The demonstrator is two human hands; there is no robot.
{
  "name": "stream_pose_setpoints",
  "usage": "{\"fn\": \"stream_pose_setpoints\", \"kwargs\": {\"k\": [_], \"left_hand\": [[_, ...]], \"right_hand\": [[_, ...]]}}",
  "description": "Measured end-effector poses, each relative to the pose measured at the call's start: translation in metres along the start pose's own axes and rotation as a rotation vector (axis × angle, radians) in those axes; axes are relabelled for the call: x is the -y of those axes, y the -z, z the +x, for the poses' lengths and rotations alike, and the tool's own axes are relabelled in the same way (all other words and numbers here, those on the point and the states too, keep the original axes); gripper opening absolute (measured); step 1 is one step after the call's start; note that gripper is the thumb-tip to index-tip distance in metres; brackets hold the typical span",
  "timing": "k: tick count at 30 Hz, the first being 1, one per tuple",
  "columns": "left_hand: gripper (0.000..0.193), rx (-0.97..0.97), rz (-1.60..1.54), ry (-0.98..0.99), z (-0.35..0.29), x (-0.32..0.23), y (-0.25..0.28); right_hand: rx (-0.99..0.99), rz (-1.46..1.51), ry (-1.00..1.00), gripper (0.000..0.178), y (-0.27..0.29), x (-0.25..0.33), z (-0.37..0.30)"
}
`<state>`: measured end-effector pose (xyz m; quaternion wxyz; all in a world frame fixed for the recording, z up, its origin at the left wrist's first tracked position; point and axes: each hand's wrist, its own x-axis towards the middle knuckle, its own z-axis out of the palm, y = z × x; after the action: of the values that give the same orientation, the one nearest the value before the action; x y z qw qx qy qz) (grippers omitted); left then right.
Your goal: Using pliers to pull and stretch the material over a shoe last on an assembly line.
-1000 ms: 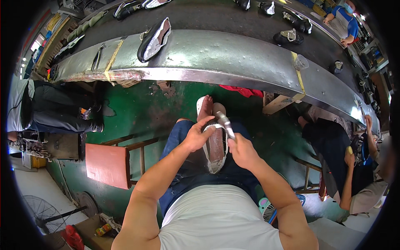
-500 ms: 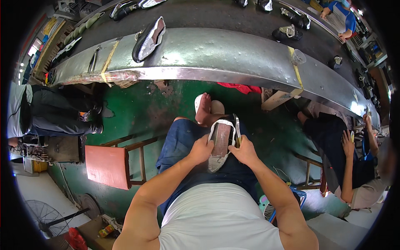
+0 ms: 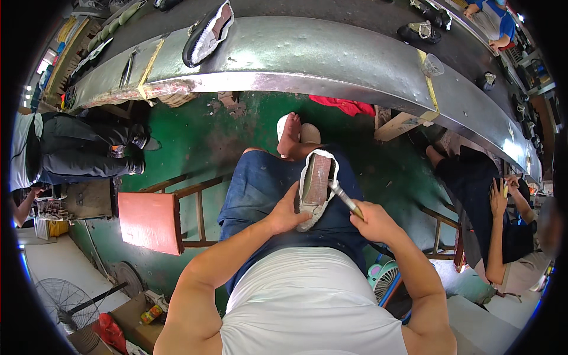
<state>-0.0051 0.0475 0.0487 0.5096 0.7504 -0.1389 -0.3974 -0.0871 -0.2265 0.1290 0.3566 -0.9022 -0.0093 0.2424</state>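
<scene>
A shoe upper on its last (image 3: 316, 180) lies bottom up over my lap, with a brown insole board and a pale, gathered edge around it. My left hand (image 3: 288, 212) grips it from the left side, near its lower end. In my right hand (image 3: 376, 222) is a metal hand tool (image 3: 344, 199) with a yellowish handle; its exact kind is unclear. The tool's metal head meets the shoe's right edge.
A metal-edged workbench (image 3: 284, 59) runs across the front. Another shoe (image 3: 207, 35) rests on it, with a slim metal tool (image 3: 128, 68) to the left. A red-topped stool (image 3: 151, 222) stands left. Co-workers sit right and stand left; a fan (image 3: 68, 313) is lower left.
My right hand has moved right and slightly down, off the shoe's side, and the tool now slants to the shoe's edge. The shoe has shifted slightly. My view has tipped down.
</scene>
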Motion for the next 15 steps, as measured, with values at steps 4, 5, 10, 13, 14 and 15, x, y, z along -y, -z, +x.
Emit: {"fn": "stream_pose_setpoints", "kwargs": {"k": [4,5,10,13,14,15], "left_hand": [[0.106,-0.026,-0.047,-0.03,0.002,0.003,-0.007],[0.106,-0.038,-0.037,-0.049,0.003,0.006,-0.009],[0.097,-0.026,-0.189,-0.102,0.006,0.036,-0.019],[0.081,-0.023,-0.67,-0.032,0.003,0.028,-0.02],[0.073,-0.055,-0.935,0.023,0.002,0.023,-0.022],[0.073,-0.063,-0.941,0.023,0.005,0.022,-0.026]], "right_hand": [[-0.119,-0.257,0.242,0.049,-0.006,0.017,-0.005],[-0.121,-0.258,0.24,0.049,-0.006,0.023,-0.002],[-0.017,-0.779,0.15,0.045,-0.003,0.059,0.017],[0.264,-0.672,0.171,0.029,0.007,0.063,0.022],[0.27,-0.675,0.177,0.029,0.006,0.063,0.023],[0.274,-0.571,0.156,0.025,0.005,0.063,0.025]]}}
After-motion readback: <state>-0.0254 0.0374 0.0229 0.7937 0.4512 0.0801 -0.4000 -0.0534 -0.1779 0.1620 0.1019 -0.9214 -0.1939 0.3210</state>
